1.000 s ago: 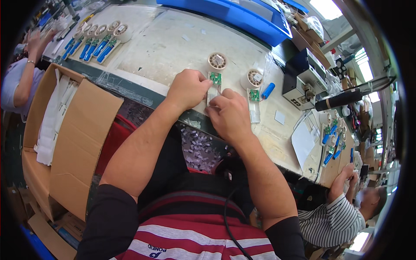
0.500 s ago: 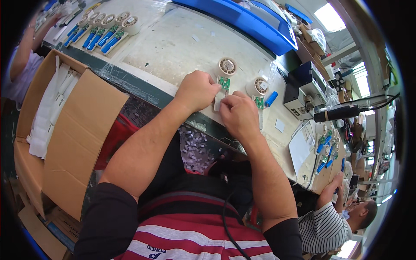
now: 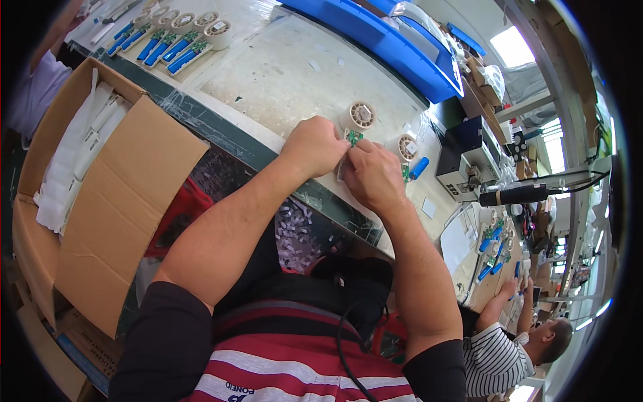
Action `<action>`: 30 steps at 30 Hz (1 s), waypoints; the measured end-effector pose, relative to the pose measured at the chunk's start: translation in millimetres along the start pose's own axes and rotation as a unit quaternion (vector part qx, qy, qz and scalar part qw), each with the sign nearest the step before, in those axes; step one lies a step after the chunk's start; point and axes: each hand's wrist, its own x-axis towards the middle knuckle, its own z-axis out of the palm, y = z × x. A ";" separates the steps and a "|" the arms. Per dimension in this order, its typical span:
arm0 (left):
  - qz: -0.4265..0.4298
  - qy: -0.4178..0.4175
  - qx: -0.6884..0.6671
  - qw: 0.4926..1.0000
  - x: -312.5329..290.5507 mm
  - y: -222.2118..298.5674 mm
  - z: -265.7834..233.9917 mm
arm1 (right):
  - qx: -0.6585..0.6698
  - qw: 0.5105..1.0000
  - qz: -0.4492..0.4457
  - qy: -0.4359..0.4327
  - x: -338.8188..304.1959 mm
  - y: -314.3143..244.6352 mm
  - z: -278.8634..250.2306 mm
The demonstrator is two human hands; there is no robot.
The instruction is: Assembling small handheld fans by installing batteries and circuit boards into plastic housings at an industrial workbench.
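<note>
On the bench in front of me lies an opened handheld fan with a round white head (image 3: 362, 115) and a green circuit board (image 3: 353, 137) in its handle. My left hand (image 3: 315, 149) is closed, its fingertips gripping the handle's left edge beside the board. Curled over the handle just below the board, my right hand (image 3: 376, 177) has its fingers pinched together; what lies between them is hidden. Right of it sits a second fan head (image 3: 406, 147), its board partly covered by my hand. A blue battery cell (image 3: 419, 168) lies beside that one.
Several opened fans (image 3: 189, 48) with blue cells stand in a row at the far left. A blue bin (image 3: 382, 43) runs along the back. At left is an open cardboard box (image 3: 127, 194); at right, a black-and-white instrument (image 3: 469, 161) and a seated co-worker (image 3: 502, 355).
My right hand has moved up the handle toward the circuit board, covering more of it. The whole view has shifted slightly. My left hand stays at the fan's edge.
</note>
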 end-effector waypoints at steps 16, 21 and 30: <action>-0.012 -0.020 -0.011 1.000 2.4 2.4 2.2 | 0.012 0.997 0.074 0.022 -9.2 -9.5 -10.6; -0.024 -0.009 -0.018 1.000 2.6 -2.0 2.0 | -0.047 0.995 0.059 -0.064 0.7 -9.5 -6.4; -0.033 -0.014 -0.003 0.999 3.6 -0.1 2.0 | 0.138 0.987 0.075 -0.021 -15.9 -1.4 -11.1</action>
